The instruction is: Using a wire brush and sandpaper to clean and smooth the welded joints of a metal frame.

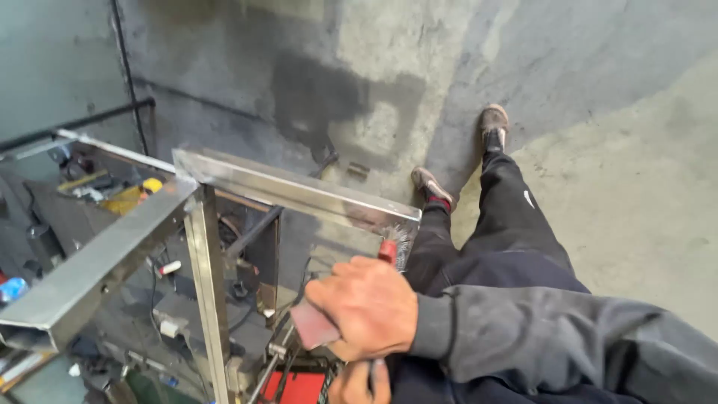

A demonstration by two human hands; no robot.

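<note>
Steel bristles of a red-handled wire brush (389, 249) are pressing against the near corner of a metal frame (299, 193), the right hand (368, 305) closing tightly around its handle. The left hand (357, 383) is peeking in below, and I cannot tell its grip. The brush could be skidding off the narrow tube edge, scraping knuckles. Tools (112, 196) are cluttering the space beneath the frame; a stained concrete floor (621, 172) is spreading around the outstretched legs (493, 224).

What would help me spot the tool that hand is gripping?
Find the shiny steel frame at centre. At its near right corner the right hand grips a wire brush. Its red handle and dark bristles stand out against the bare grey metal.
</note>
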